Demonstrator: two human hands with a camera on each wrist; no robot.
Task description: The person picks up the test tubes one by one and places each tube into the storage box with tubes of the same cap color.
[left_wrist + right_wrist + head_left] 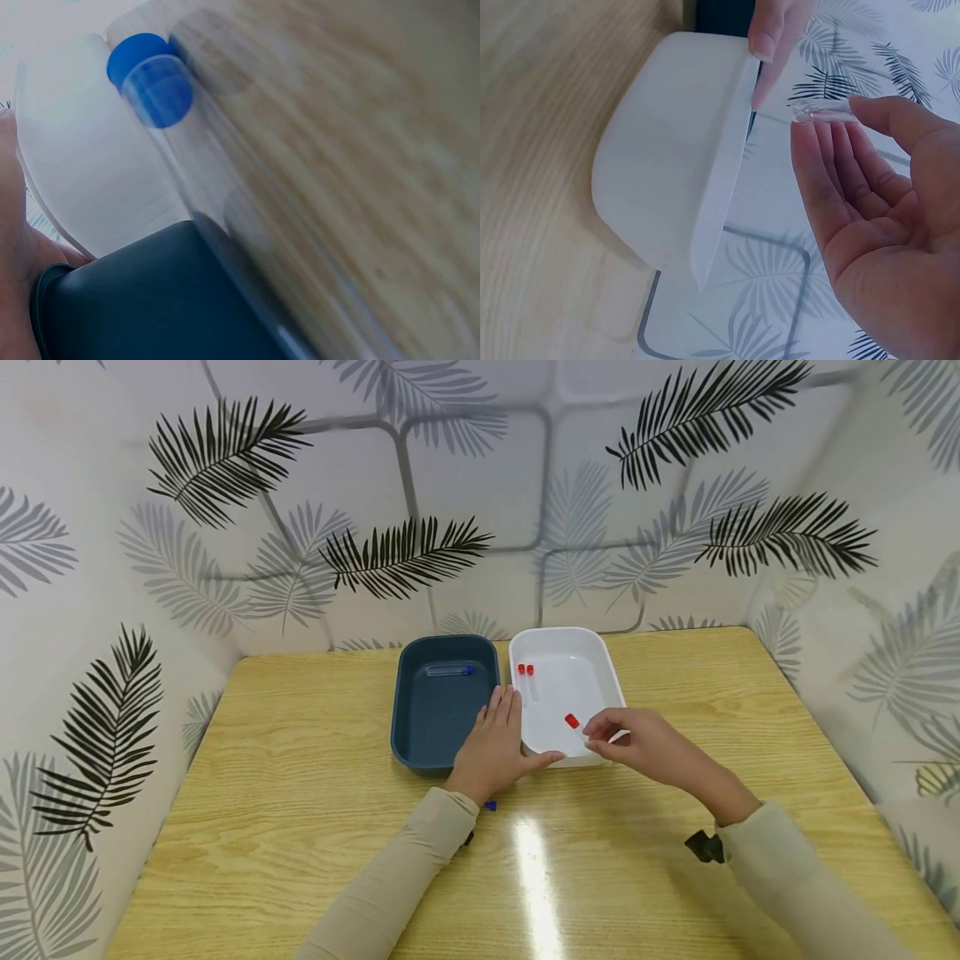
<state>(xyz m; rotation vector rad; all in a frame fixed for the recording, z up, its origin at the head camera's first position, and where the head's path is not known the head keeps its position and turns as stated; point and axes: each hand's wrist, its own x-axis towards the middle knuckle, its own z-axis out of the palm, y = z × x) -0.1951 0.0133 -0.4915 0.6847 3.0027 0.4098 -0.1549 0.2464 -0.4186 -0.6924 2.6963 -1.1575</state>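
Between thumb and fingertips, my right hand [637, 743] pinches a clear tube [826, 112] by its end. Its red cap [572, 721] points up and left over the near part of a white tray [562, 689]. My left hand [491, 743] rests where the white tray meets a dark blue tray [435, 718], fingers stretched along the adjoining rims and thumb at the white tray's front rim. Two red-capped tubes [529, 671] lie side by side at the white tray's left. Inside the dark tray is a blue-capped tube [447, 671].
On the wooden table [300, 752], another blue-capped tube [157, 90] lies in front of the dark tray, mostly hidden by my left forearm in the head view. A leaf-patterned covering [487, 593] rises behind the trays and at both sides.
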